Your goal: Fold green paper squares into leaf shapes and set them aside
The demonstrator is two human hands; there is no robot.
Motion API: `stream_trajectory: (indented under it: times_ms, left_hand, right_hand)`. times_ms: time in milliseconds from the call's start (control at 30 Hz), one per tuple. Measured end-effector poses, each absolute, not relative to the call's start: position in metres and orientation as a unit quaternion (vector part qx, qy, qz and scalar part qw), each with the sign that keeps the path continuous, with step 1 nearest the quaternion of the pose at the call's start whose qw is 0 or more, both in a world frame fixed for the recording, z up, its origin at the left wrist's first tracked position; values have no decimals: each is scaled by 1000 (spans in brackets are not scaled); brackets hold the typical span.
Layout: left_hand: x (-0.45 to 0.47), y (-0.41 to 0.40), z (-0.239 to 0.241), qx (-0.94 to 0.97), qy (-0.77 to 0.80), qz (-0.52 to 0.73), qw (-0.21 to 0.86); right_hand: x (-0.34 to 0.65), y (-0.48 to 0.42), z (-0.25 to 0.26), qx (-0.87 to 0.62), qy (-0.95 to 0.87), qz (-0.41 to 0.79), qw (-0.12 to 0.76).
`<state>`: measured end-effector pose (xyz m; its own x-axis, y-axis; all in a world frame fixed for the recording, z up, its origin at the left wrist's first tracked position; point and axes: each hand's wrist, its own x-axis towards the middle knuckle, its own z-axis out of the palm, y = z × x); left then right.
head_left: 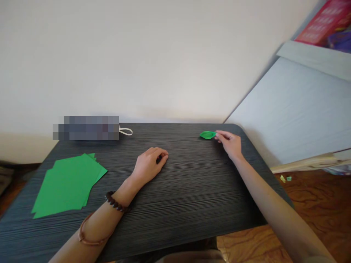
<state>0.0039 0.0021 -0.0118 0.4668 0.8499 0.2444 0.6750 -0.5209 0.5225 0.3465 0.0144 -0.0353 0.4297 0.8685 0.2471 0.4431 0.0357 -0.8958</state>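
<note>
Near the back right of the dark table, my right hand (pixel 231 143) pinches one end of a small folded green paper boat (pixel 207 135) between thumb and fingers. The boat is long and pointed, with a hollow in its middle, and sits at or just above the tabletop; I cannot tell which. My left hand (pixel 150 163) rests on the table near the middle, fingers curled and thumb tip against them, with nothing visible inside. To its left lies a loose stack of green paper sheets (pixel 65 184), fanned unevenly.
The dark wood-grain table (pixel 186 204) stands against a pale wall (pixel 164 62). At its back left is a blurred-out object (pixel 90 128) with a white loop (pixel 126 131). A white panel (pixel 296 109) rises on the right. Small paper scraps (pixel 283 178) lie on the wooden floor.
</note>
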Motion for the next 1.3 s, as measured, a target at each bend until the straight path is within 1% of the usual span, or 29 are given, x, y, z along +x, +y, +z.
stream_trajectory:
  times_ms: [133,267,467,800,1067,1167,1300]
  left_hand:
    - [5,2,-13,853,436,238,162]
    - [6,0,-13,864,419,235,151]
    - [7,-7,-10,884,400,218,109]
    - [7,-7,-12,891,400,190,105]
    - [7,-8,-14,896,390,184,109]
    - [6,-8,-13,897,389,181,106]
    - [5,-10,-12,900,389,168,100]
  right_hand:
    - [409,14,-40,-703,-445,130,539]
    - [439,11,-47,-725,-408,95,547]
    - [445,14,-55,-737,-387,76,549]
    - [440,12,-57,-739,-395,63,542]
    - [408,-19,-49,-752,-435,14,495]
    - [373,-35,-46,-739,-487,22,466]
    - [302,-45,-39,-691,-584,55,423]
